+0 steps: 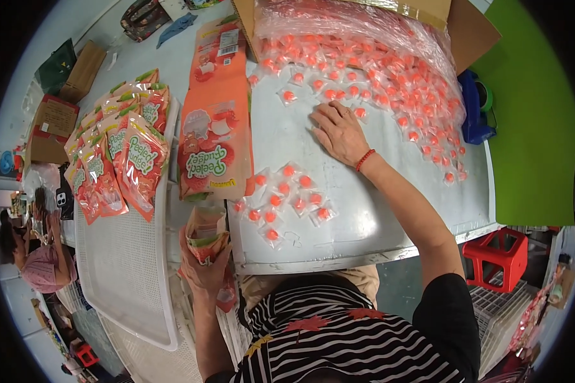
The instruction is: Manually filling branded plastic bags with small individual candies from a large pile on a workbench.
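Note:
My left hand (pixel 204 268) holds an open orange stand-up pouch (pixel 206 233) at the near edge of the metal table (pixel 377 217). My right hand (pixel 340 132) lies flat on the table with fingers spread, touching the small clear-wrapped orange candies at the edge of a big heap (pixel 390 76). A small cluster of several wrapped candies (pixel 284 201) lies between my two hands. A stack of flat empty orange pouches (pixel 216 121) lies just left of them.
Filled pouches (pixel 118 153) overlap in rows on a white mesh tray (pixel 128 274) at the left. A cardboard box with plastic liner (pixel 428 13) spills candies at the back. A blue tape dispenser (pixel 476 105) sits right. A red stool (pixel 501 255) stands below. Another person (pixel 41 255) sits far left.

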The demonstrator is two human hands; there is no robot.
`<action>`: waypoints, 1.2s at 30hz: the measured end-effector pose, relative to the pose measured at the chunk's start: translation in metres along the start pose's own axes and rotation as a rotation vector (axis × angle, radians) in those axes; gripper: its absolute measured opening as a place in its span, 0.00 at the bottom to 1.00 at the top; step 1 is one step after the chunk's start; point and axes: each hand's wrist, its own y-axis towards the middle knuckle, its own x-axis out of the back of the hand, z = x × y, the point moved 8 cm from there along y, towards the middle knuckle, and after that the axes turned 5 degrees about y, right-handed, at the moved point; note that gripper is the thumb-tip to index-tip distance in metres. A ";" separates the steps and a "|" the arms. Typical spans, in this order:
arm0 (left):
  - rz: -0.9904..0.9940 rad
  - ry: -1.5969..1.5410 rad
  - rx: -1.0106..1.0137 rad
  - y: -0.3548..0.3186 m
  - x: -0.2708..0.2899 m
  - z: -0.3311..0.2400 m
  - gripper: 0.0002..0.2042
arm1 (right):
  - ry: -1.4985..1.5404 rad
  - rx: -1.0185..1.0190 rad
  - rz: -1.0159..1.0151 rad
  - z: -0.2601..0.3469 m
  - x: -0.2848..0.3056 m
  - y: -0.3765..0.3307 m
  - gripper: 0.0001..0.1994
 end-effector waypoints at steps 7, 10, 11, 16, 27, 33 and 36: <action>0.022 -0.085 0.023 -0.002 0.000 -0.001 0.43 | 1.070 -0.645 -0.194 -0.087 0.009 -0.016 0.27; -0.008 -0.065 -0.015 -0.007 0.002 0.004 0.44 | 1.297 -0.733 -0.325 -0.130 0.012 -0.023 0.25; -0.005 -0.064 -0.018 -0.008 0.002 0.006 0.44 | 1.391 -0.790 -0.359 -0.134 0.013 -0.024 0.24; -0.056 -0.027 -0.022 -0.010 0.006 0.010 0.45 | 1.345 -0.818 -0.400 -0.122 0.025 -0.036 0.21; -0.088 0.043 -0.103 -0.005 0.005 -0.001 0.43 | 0.506 -0.605 -0.118 -0.081 0.040 -0.062 0.16; -0.045 0.021 -0.011 -0.007 0.003 0.016 0.45 | 1.197 -0.758 -0.602 -0.123 0.064 -0.076 0.17; -0.039 0.008 0.017 -0.009 0.005 0.018 0.47 | 0.434 -0.640 -0.227 -0.083 0.078 -0.075 0.17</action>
